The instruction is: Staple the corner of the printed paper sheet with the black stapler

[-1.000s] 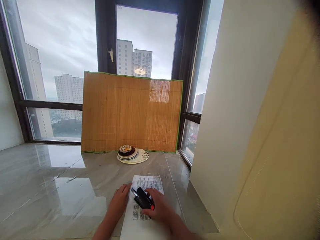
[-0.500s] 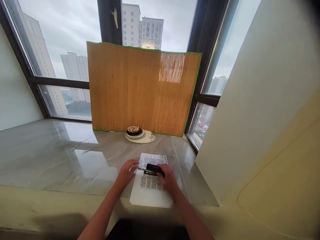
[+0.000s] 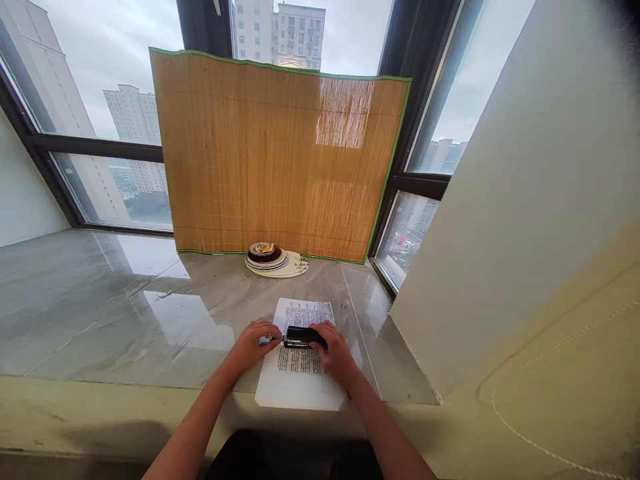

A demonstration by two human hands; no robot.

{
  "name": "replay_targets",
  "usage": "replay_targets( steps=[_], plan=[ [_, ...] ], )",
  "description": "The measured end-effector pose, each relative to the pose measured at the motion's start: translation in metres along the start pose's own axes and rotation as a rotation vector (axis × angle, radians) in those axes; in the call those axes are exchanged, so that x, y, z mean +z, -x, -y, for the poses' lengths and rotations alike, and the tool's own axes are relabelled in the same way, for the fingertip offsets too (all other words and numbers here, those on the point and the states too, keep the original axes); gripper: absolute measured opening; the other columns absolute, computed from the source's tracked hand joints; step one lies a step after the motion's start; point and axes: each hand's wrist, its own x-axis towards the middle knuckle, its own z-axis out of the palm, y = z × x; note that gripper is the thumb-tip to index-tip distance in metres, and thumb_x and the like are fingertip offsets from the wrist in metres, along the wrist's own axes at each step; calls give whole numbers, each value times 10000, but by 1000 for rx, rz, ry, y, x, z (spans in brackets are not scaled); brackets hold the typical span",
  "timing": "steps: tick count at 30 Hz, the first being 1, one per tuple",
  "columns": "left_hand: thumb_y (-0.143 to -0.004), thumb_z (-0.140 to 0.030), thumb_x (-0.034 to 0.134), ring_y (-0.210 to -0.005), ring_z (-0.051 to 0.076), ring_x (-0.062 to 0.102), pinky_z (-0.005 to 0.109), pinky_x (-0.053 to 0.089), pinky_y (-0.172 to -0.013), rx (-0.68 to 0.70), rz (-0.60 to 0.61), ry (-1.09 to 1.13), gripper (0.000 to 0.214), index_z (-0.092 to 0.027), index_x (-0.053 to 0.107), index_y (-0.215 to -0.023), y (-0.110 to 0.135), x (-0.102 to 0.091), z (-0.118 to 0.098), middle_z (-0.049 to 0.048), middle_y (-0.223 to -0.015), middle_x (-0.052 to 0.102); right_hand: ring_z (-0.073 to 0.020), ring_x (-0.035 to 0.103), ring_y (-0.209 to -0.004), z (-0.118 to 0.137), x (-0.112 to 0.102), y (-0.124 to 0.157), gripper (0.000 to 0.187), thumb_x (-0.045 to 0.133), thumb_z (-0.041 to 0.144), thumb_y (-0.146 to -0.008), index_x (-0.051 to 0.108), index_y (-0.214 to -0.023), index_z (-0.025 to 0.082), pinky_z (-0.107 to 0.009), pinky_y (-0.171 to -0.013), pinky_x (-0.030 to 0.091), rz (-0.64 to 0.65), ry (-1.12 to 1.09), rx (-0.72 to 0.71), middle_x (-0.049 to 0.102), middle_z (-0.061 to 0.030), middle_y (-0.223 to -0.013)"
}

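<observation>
A printed sheet of paper [image 3: 303, 313] lies on the grey marble sill near its front edge. A black stapler [image 3: 299, 336] rests across the paper. My right hand [image 3: 336, 350] is closed over the stapler's right end. At the paper's left edge, my left hand [image 3: 254, 342] has its fingers curled against the stapler's metal tip; what they pinch is too small to make out.
A stack of plates [image 3: 275, 260] with a small patterned dish on top stands behind the paper. A bamboo mat [image 3: 280, 157] edged in green leans against the window. A cream wall [image 3: 500, 220] rises on the right. The marble sill [image 3: 100, 307] stretches left.
The view has tilted down and pulled back, showing my forearms. The stapler has turned from pointing away to lying flat across the paper, with both hands still at it.
</observation>
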Motion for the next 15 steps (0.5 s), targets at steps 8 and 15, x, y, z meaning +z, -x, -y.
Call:
replay_targets(
  steps=[8, 15],
  plan=[
    [-929, -218, 675, -923, 188, 680, 336, 512, -881, 34, -22, 23, 87, -230, 761, -937, -3, -1, -2, 28, -954, 774, -278, 597, -1094, -3, 1, 0, 335, 651, 139, -887, 675, -1211, 222, -496, -1077, 425, -10, -21, -2, 718, -87, -1103],
    [-930, -253, 688, -941, 194, 692, 347, 526, -896, 19, 2, 16, 110, -239, 796, -941, -1, 1, 5, 38, -980, 781, -257, 606, -1042, -4, -1, -2, 341, 658, 122, -854, 700, -1181, 211, -434, -979, 473, -56, -116, 46, 716, -85, -1073]
  ],
)
